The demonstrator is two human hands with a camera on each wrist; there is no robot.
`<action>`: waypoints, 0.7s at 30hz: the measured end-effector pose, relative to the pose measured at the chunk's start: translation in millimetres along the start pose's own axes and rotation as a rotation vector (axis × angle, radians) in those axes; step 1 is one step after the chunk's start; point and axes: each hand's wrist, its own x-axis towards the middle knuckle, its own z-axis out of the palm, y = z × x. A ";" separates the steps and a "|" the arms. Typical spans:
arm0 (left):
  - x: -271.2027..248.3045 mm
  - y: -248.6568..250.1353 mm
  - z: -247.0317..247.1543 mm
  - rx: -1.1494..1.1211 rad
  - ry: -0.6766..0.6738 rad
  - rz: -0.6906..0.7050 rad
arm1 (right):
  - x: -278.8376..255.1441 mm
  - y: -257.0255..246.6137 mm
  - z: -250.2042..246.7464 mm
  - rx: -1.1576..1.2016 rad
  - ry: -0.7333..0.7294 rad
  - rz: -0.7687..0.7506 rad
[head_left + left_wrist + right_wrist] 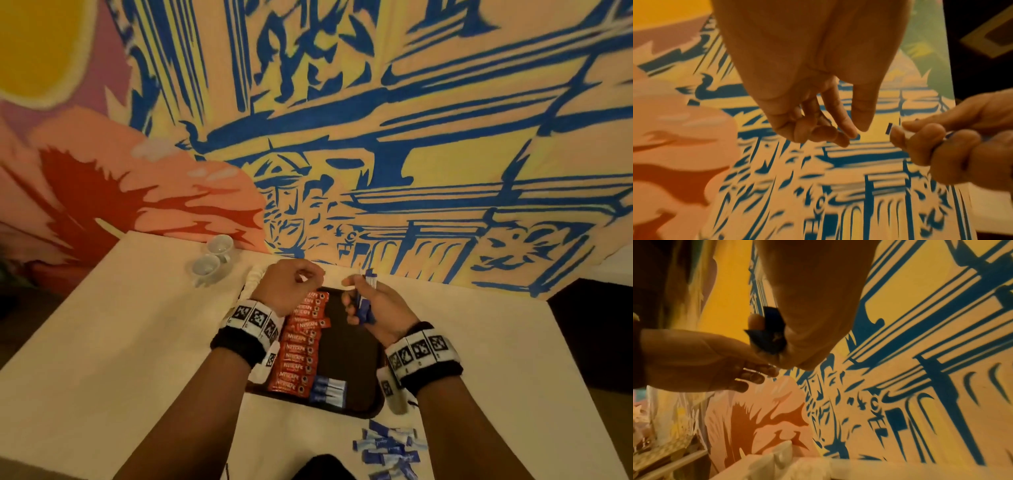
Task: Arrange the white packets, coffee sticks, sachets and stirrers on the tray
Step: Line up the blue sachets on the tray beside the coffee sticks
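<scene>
white table [102, 342] by mural wall [445, 137]; right hand [382, 310] grips sachets [363, 303], left hand [287, 286] loosely curled.

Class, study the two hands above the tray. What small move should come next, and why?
Probably the left hand should pinch one sachet from the bundle in the right hand and lay it on the tray beside the sachets lying there. The left hand holds nothing and is near the bundle's top; the tray is bare right of the red sticks.

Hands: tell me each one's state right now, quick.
Left hand: fingers loosely curled, holding nothing.
Right hand: gripping a bundle of blue sachets.
</scene>
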 end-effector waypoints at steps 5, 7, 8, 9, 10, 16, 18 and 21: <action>9.3 49.3 -58.6 -0.061 0.010 0.169 | -0.6 -40.2 46.2 -0.013 -0.058 -0.154; 7.9 65.9 -76.9 -0.077 0.018 0.211 | -2.1 -52.3 60.5 -0.011 -0.071 -0.190; 4.9 72.6 -86.3 -0.081 0.010 0.235 | -2.5 -58.6 68.5 -0.004 -0.066 -0.211; 1.0 77.3 -93.0 -0.083 -0.005 0.256 | -3.5 -64.5 76.4 0.006 -0.067 -0.233; -2.8 81.0 -98.6 -0.078 -0.016 0.266 | -3.0 -69.7 83.8 0.009 -0.069 -0.253; -23.4 76.9 -104.1 -0.121 0.046 0.232 | 1.1 -85.2 121.9 0.023 -0.032 -0.243; -27.4 74.1 -104.8 -0.113 0.062 0.250 | 0.7 -82.1 132.1 0.061 -0.021 -0.216; -32.4 68.7 -107.7 -0.114 0.058 0.273 | -1.5 -75.0 144.9 0.113 -0.001 -0.189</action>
